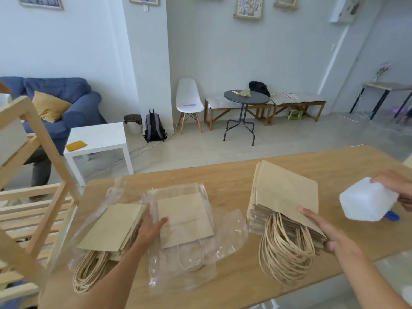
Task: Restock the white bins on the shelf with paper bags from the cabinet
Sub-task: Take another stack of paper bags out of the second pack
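Since the right hand [324, 230] is already pinching the big bag stack [283, 197] right of the plastic wrap [185, 230], with the left hand [151, 226] spread flat on it, I'd scoop from underneath so the handles don't snag.

Bare table [231, 192] between bag stacks [285, 197]

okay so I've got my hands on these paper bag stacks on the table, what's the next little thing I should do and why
Probably lift the big right stack with your right hand, which already grips its near edge by the handles. It lies bare, while the middle stack under your left hand sits inside clear plastic wrap and needs unwrapping first.
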`<state>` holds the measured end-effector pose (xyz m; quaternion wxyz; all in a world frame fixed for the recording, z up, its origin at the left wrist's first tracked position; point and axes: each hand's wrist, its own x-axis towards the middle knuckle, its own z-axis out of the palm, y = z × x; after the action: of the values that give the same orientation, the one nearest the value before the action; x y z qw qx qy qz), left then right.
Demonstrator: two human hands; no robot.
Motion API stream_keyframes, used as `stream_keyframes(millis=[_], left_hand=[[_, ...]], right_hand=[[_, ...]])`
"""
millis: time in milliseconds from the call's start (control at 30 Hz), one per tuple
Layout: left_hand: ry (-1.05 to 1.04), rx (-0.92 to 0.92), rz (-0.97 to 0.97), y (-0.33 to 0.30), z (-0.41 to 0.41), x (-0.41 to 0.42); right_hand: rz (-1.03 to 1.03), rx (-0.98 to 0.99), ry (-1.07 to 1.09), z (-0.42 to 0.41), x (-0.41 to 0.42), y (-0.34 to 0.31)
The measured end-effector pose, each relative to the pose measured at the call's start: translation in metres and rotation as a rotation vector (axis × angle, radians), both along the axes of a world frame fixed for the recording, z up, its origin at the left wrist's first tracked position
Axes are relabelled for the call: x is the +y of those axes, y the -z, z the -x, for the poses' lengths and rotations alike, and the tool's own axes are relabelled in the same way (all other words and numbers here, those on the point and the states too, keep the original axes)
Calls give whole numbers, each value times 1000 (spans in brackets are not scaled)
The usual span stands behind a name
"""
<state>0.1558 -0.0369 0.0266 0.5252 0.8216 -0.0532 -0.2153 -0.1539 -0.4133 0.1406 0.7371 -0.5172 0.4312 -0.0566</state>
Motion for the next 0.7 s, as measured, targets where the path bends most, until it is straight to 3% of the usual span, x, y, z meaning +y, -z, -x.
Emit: stream_keyframes(millis=[167, 333, 533, 700], left_hand=[[51, -266, -278, -22, 25, -16], [191, -748, -226, -75, 58, -41], [422, -1146, -172, -100, 81, -33], [452, -1232, -236, -78, 102, 12]], right_hand=[[-46, -103, -9, -19, -7, -26], [-64, -104, -230, -55, 28, -39], [-77, -6, -454, -86, 85, -25], [-103, 22, -588, -91, 119, -3]])
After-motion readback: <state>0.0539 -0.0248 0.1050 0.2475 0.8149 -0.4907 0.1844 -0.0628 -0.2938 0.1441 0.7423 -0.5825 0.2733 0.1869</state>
